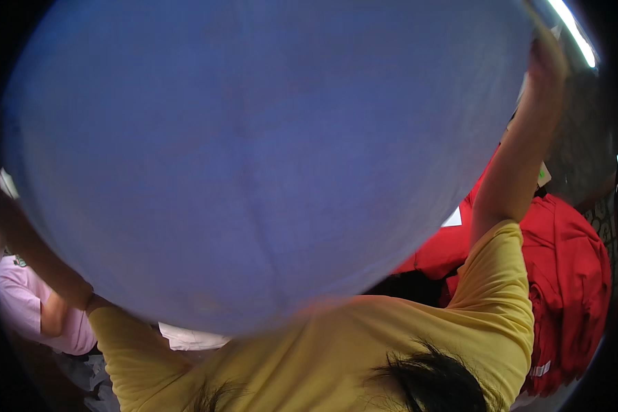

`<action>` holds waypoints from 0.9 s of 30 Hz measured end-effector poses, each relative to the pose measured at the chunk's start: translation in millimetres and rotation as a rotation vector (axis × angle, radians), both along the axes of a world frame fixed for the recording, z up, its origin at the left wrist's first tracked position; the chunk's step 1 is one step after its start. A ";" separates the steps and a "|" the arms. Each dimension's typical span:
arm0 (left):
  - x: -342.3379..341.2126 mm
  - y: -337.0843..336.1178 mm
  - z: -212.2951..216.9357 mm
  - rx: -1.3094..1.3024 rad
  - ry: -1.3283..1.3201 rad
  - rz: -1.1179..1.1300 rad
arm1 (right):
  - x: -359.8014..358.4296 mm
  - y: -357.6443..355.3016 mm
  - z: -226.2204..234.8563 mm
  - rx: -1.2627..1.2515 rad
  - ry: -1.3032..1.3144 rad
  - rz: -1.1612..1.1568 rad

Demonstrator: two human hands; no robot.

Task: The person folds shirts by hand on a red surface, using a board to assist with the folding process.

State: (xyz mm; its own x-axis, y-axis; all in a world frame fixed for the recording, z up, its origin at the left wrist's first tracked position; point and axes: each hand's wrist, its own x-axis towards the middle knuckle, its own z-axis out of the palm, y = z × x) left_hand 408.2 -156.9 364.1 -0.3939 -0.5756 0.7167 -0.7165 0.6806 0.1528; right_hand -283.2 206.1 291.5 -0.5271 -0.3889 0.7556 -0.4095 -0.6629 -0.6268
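A large sheet of blue cloth [247, 151] is raised close in front of me and fills most of the view. A faint seam or crease runs down its middle. My right arm is lifted along the cloth's right edge, and my right hand [548, 51] is at its upper right corner, blurred. It appears closed on the cloth there, though the separate fingers do not show. On the left my forearm [38, 250] runs up beside the cloth to the dark rim, where my left hand is lost from sight.
Red garments [566, 275] lie heaped at the right, with a white tag among them. A person in a pink top [31, 302] is at the far left. Pale fabric [192, 336] shows below the cloth. A light tube [575, 34] shines at the upper right.
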 end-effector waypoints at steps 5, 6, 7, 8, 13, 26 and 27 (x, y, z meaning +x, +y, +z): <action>-177.9 -49.0 -114.7 0.296 -0.197 -0.362 | -23.4 -29.3 -105.4 0.510 -0.202 0.441; -208.2 -73.0 -126.0 0.350 -0.390 -0.314 | -37.4 -37.2 -129.8 0.634 -0.238 0.558; -227.1 -113.6 -155.7 0.400 -0.358 -0.137 | -36.6 -72.1 -167.7 0.619 -0.369 0.383; -266.9 -117.4 -182.4 0.254 -0.177 -0.033 | -57.9 -90.3 -198.2 0.668 -0.423 0.176; -320.4 -127.0 -293.3 0.212 -0.097 -0.104 | -24.7 -130.5 -305.6 1.006 -0.309 -0.254; -55.0 142.4 -459.3 0.986 -0.308 0.227 | 158.6 52.9 -397.0 1.086 0.262 -0.397; -61.7 147.4 -461.7 0.965 -0.309 0.164 | 156.8 35.8 -401.1 1.051 0.279 -0.402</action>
State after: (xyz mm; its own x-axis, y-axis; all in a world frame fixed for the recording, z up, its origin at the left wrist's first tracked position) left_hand 346.4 -9.5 -97.6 -0.3476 -0.9161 -0.2000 -0.8905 0.2557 0.3764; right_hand -126.4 241.9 -109.6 -0.6211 -0.7361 0.2690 -0.6834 0.3407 -0.6457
